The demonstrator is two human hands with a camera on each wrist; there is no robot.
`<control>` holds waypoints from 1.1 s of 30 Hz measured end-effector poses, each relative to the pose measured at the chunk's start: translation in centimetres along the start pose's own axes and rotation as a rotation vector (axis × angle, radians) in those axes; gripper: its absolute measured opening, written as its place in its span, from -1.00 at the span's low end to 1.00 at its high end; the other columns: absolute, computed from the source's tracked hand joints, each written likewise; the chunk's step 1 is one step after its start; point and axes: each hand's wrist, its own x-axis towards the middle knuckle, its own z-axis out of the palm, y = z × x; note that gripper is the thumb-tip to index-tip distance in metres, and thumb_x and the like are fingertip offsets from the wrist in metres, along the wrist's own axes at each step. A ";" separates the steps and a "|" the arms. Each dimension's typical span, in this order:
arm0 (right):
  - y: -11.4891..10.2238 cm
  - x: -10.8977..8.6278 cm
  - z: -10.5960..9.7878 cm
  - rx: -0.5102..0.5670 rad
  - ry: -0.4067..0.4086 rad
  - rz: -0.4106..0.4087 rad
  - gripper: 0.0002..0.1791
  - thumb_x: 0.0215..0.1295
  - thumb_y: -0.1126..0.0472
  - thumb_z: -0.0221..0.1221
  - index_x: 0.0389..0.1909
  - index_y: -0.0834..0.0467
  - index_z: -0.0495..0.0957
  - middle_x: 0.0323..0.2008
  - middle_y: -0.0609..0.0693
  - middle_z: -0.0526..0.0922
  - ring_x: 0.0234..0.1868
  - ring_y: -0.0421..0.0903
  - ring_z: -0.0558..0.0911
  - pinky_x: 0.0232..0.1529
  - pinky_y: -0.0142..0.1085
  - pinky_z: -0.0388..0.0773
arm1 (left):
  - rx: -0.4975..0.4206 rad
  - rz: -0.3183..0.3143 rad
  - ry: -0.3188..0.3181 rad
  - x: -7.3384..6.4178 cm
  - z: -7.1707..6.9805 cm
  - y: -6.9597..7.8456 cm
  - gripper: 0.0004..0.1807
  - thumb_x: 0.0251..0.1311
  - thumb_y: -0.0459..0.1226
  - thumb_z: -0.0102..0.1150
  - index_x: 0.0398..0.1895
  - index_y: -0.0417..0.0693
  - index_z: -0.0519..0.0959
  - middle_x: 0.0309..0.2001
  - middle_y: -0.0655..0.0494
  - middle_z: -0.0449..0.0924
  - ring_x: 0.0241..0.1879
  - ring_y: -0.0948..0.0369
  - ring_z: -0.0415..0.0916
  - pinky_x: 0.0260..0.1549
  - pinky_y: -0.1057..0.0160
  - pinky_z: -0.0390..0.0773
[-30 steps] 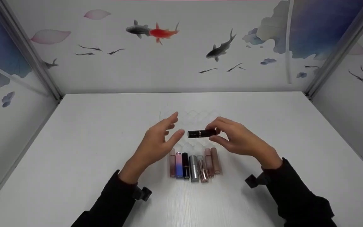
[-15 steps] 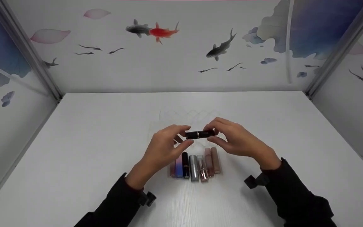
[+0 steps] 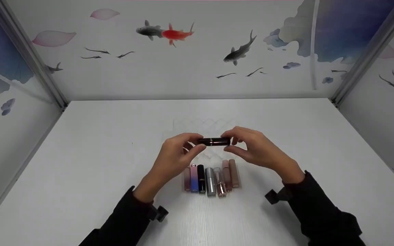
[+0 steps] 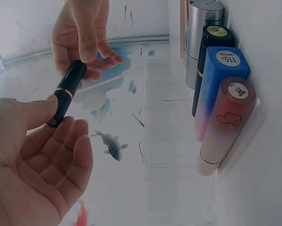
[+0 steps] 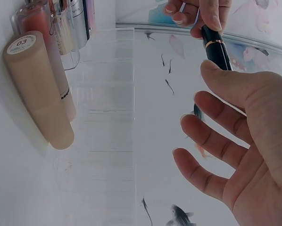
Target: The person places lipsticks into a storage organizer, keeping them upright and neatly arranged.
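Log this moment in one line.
left hand: holds black tube | right hand: holds opposite end | other tubes: in a row

Fingers [image 3: 189, 136] of the left hand [image 3: 172, 155], clear of the black tube [image 3: 214, 141] a second ago, now pinch its left end; the tube has shifted slightly leftward, baring more of its end at the right hand [image 3: 258, 150].

A white table [image 3: 94, 136] meets a pale back wall [image 3: 169, 78] printed with a red fish [image 3: 176, 35] and pink petals [image 3: 54, 38].
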 end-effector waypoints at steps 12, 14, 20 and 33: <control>0.0 0.0 0.1 -0.018 0.018 0.010 -0.67 0.22 0.16 0.24 0.02 0.03 0.51 -0.19 -0.22 0.60 -0.27 -0.32 0.57 -0.26 -0.37 0.54 | 0.001 -0.099 -0.088 -0.1 -0.1 -0.6 -0.70 0.18 -0.14 0.23 -0.04 -0.01 0.58 -0.29 0.22 0.69 -0.38 0.32 0.62 -0.36 0.39 0.59; 0.0 0.0 0.1 -0.017 0.008 0.020 -0.66 0.23 0.16 0.23 0.03 0.02 0.51 -0.20 -0.23 0.60 -0.27 -0.33 0.57 -0.25 -0.38 0.54 | 0.005 -0.096 -0.095 -0.1 -0.1 -0.6 -0.71 0.17 -0.16 0.25 -0.06 -0.02 0.58 -0.28 0.23 0.69 -0.36 0.33 0.62 -0.33 0.39 0.59; 0.0 0.0 0.2 -0.007 0.016 0.021 -0.65 0.25 0.16 0.21 0.07 0.01 0.49 -0.17 -0.21 0.59 -0.28 -0.33 0.57 -0.29 -0.41 0.53 | 0.013 -0.087 -0.110 -0.1 0.0 -0.8 -0.75 0.16 -0.18 0.26 -0.09 0.00 0.60 -0.28 0.23 0.69 -0.35 0.34 0.62 -0.35 0.39 0.59; 0.5 0.3 0.6 0.047 0.073 -0.006 -0.68 0.24 0.27 0.20 0.02 0.13 0.49 -0.14 -0.11 0.64 -0.28 -0.26 0.62 -0.26 -0.39 0.58 | 0.055 -0.076 -0.114 -0.2 0.0 -0.8 -0.76 0.19 -0.16 0.23 -0.10 0.01 0.61 -0.27 0.23 0.66 -0.34 0.30 0.61 -0.42 0.37 0.56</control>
